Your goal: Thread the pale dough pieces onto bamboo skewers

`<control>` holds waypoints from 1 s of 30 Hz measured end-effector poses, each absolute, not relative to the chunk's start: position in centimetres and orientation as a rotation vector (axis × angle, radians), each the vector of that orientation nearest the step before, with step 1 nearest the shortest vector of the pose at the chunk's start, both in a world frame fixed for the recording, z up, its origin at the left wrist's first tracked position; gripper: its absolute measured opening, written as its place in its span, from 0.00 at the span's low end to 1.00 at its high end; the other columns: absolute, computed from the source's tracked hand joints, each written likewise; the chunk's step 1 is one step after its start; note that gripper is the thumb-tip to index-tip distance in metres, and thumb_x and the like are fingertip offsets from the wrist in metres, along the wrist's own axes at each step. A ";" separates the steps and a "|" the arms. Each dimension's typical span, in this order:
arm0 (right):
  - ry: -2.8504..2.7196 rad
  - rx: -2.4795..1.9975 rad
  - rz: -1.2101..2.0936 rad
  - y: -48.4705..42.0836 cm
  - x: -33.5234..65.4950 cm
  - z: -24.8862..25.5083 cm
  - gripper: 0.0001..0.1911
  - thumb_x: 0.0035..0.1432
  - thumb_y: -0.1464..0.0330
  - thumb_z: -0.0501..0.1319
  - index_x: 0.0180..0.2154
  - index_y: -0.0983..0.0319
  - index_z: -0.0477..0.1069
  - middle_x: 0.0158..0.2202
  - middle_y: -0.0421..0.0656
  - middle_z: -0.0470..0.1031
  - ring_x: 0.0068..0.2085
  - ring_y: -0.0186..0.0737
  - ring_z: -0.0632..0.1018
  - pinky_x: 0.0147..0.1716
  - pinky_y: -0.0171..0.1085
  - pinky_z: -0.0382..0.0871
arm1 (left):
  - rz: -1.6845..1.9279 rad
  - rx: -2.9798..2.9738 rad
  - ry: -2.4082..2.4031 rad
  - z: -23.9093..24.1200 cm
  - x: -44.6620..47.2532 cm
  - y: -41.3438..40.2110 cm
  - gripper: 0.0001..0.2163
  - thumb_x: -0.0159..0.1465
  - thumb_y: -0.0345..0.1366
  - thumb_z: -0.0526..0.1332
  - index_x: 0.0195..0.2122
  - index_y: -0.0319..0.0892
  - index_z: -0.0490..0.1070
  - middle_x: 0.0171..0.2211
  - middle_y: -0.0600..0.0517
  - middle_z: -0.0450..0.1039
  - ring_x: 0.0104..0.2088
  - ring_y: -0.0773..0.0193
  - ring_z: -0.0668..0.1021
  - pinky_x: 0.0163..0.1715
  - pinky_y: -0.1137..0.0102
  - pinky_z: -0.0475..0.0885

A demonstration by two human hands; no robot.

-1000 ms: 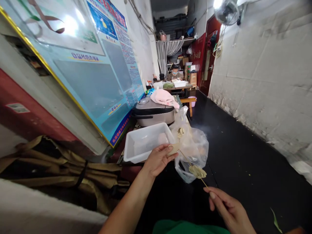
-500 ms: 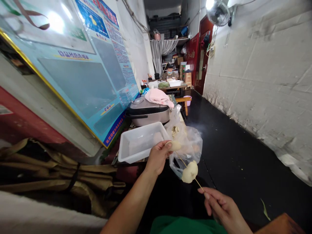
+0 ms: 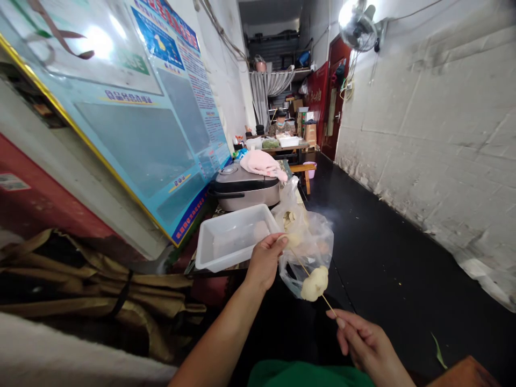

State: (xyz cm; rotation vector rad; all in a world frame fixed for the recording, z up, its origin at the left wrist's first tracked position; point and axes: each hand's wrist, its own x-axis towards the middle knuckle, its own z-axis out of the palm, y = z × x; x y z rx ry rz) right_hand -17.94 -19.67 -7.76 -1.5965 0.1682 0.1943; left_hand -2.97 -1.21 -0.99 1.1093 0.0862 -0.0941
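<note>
My right hand (image 3: pixel 365 338) pinches the lower end of a thin wooden skewer (image 3: pixel 329 306). Threaded on the skewer's middle is a pale, folded slice of food (image 3: pixel 315 284), its exact kind unclear. At the skewer's upper end, my left hand (image 3: pixel 268 259) pinches another pale slice (image 3: pixel 294 239) between thumb and fingers; whether the tip pierces it I cannot tell. Behind the slices sits a clear plastic bag (image 3: pixel 318 228) with more pale pieces (image 3: pixel 289 219) inside. A white plastic tub (image 3: pixel 207 255) stands left of my left hand.
Beyond the tub is a grey-brown cooker (image 3: pixel 245 196) with a pink towel (image 3: pixel 262 163) on top. A blue notice board (image 3: pixel 137 140) leans along the left. A person (image 3: pixel 281 124) sits at a far table. A wooden stool (image 3: pixel 304 169) stands beside the tables.
My left hand has shifted slightly right, and the slice in it has turned more edge-on near the skewer's tip. My right hand has hardly moved.
</note>
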 end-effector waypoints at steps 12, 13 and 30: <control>0.163 -1.599 0.179 -20.1 -18.0 -7.3 0.37 0.49 0.41 0.59 0.45 0.64 0.76 0.18 0.37 0.62 0.16 0.25 0.56 0.15 0.29 0.48 | -0.077 1.149 0.061 -1.2 -2.9 -1.9 0.21 0.40 0.44 0.75 0.33 0.39 0.78 0.30 0.54 0.75 0.30 0.71 0.69 0.34 0.74 0.59; 0.165 -1.599 0.179 -20.1 -18.0 -7.3 0.37 0.49 0.41 0.59 0.46 0.64 0.76 0.18 0.37 0.62 0.16 0.25 0.55 0.15 0.28 0.48 | -0.076 1.148 0.061 -1.1 -3.0 -1.9 0.21 0.40 0.44 0.75 0.33 0.39 0.78 0.30 0.54 0.75 0.30 0.71 0.68 0.33 0.74 0.59; 0.175 -1.590 0.163 -20.3 -18.4 -7.3 0.37 0.48 0.40 0.59 0.45 0.63 0.76 0.17 0.37 0.62 0.16 0.26 0.55 0.15 0.29 0.47 | -0.064 1.151 0.045 -0.5 -3.2 -2.7 0.19 0.41 0.42 0.73 0.33 0.38 0.77 0.28 0.53 0.75 0.29 0.70 0.69 0.33 0.73 0.61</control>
